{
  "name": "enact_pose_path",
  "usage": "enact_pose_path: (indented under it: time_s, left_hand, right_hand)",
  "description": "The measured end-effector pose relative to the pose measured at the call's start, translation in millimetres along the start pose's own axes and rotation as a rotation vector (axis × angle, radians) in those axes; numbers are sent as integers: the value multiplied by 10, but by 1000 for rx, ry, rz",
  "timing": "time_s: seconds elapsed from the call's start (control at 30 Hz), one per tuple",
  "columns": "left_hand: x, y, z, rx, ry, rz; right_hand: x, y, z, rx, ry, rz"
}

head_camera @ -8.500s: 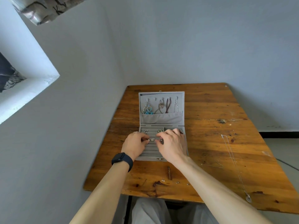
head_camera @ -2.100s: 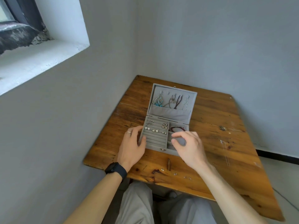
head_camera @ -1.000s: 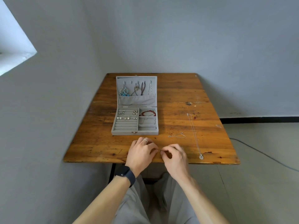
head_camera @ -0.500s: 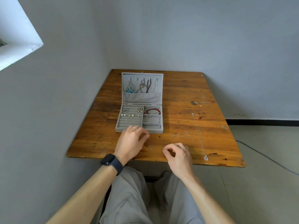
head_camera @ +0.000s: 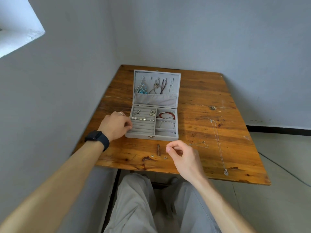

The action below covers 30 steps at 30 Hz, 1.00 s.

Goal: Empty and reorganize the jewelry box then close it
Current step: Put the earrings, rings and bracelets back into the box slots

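The grey jewelry box [head_camera: 165,137] stands open on the wooden table [head_camera: 202,91], its lid [head_camera: 157,100] upright with necklaces hanging inside. Several earrings [head_camera: 139,118] sit in the ring rolls, and a red bracelet [head_camera: 165,115] lies in the right compartment. My left hand [head_camera: 116,125] is at the box's left edge, fingertips bunched in a pinch over the rolls on a piece too tiny to make out. My right hand [head_camera: 183,155] hovers over the table in front of the box, fingers loosely curled and holding nothing.
Two small earrings [head_camera: 152,155] [head_camera: 165,157] lie near the table's front edge. A short thin chain [head_camera: 198,144] and a long silver necklace [head_camera: 218,145] with a pendant lie to the right. A grey wall runs along the table's left and back sides.
My hands parted from a shared pinch at the table's front edge. The left hand travelled up to the box's left side, while the right hand stayed low and loosened.
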<state>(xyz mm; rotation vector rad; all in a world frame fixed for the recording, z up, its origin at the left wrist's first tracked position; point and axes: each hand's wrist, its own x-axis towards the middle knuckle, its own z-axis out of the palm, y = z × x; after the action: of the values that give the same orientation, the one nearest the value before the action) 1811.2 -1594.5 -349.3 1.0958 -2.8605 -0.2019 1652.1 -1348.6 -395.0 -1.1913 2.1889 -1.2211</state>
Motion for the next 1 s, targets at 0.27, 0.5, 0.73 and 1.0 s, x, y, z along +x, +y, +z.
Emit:
enact_pose_path:
  time_s: [0.27,0.5,0.73,1.0]
  left_hand:
    - [196,3,-33,121,-75,25]
    - [102,44,93,43,-4,-46]
    - [-275,-171,378,-33,138,78]
    - [-542,-183,742,-32,261,9]
  right_hand:
    - [129,-51,15,-1,-33,2]
    - [541,-381,134,-57,-101,-105]
    - [1078,-592,502,-287,-223,-188]
    - [1324,-648,900,-504,-326,-191]
